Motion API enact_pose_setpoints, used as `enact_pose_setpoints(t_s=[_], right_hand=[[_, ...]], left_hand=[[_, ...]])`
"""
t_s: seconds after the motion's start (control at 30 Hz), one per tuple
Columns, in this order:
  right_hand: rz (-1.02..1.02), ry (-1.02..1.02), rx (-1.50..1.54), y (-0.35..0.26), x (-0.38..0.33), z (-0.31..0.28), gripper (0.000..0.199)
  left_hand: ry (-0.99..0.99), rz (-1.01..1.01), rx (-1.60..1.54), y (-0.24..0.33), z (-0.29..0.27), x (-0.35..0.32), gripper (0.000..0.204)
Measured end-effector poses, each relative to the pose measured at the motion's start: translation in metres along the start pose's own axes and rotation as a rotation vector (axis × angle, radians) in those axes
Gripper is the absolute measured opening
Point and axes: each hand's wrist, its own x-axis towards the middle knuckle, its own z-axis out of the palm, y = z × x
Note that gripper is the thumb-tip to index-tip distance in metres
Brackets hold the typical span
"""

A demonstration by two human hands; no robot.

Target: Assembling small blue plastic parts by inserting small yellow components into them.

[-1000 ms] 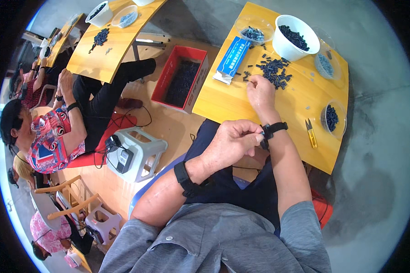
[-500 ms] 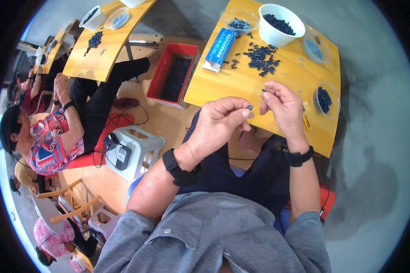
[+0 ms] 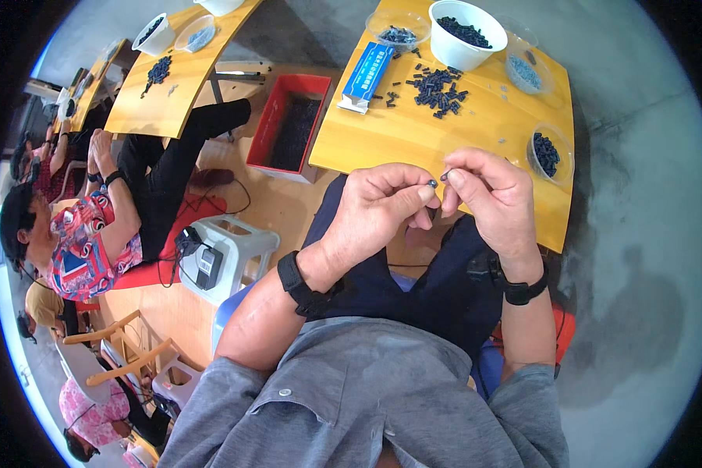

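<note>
Above the table's (image 3: 413,148) near edge, two tiny dark pieces are pinched in the left hand (image 3: 378,210) and right hand (image 3: 495,195); their tips should be aligned squarely before being pressed together.

Small dark bead-like piece (image 3: 431,184) pinched at fingertips, second tiny dark piece (image 3: 445,176) just beside it, above the lap

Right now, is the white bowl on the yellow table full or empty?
Full, or nearly so: the white bowl on the yellow table stands upright, with small dark pieces reaching close to its rim.
</note>
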Motion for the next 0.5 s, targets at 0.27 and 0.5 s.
enact_pose_setpoints(t_s=[0.27, 0.5], right_hand=[[-0.043, 0.014, -0.037, 0.0007, -0.0003, 0.0062, 0.01], [-0.122, 0.005, -0.101, 0.0043, 0.0006, 0.0067, 0.01]], left_hand=[[-0.019, -0.014, -0.014, -0.0022, -0.0041, 0.0001, 0.013], [-0.023, -0.001, -0.01, -0.0049, -0.0049, 0.0034, 0.013]])
